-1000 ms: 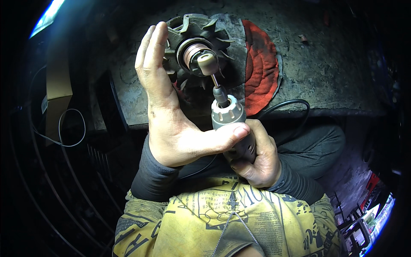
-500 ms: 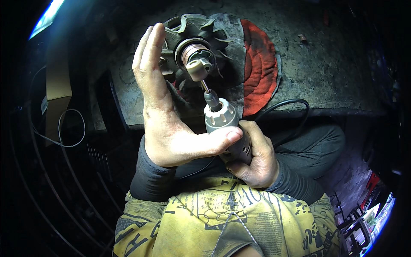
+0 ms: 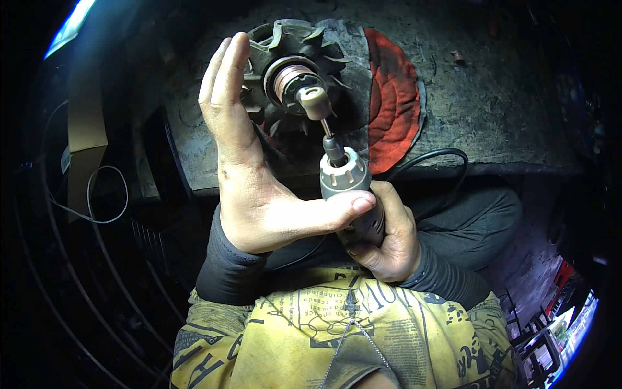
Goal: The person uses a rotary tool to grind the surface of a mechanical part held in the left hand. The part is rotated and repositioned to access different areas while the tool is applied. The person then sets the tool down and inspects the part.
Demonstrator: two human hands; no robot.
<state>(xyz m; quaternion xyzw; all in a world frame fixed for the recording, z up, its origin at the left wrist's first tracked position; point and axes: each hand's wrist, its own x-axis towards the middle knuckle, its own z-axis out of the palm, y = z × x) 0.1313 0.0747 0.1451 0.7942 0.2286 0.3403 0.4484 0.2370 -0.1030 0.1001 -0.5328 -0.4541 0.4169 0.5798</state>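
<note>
My right hand is closed round a grey rotary tool with a pale cylindrical head on a thin metal shaft. My left hand is open, fingers stretched upward beside the metal rotor, thumb lying across the tool body. The rotor has fan-like blades and a hub with copper-coloured rings; the tool's head sits over the front of this hub, and whether the two touch I cannot tell. A red cloth pad lies to the rotor's right on the worn grey surface.
The grey work surface ends in a front edge above my crossed legs. A black cord loops right of the tool. Cardboard and a thin looped cable are at left, a small copper-coloured piece at back right.
The tool's head swung down and left half a second ago and is now back up and right, near the hub. My hands shifted slightly with it, keeping the same grip and pose.
</note>
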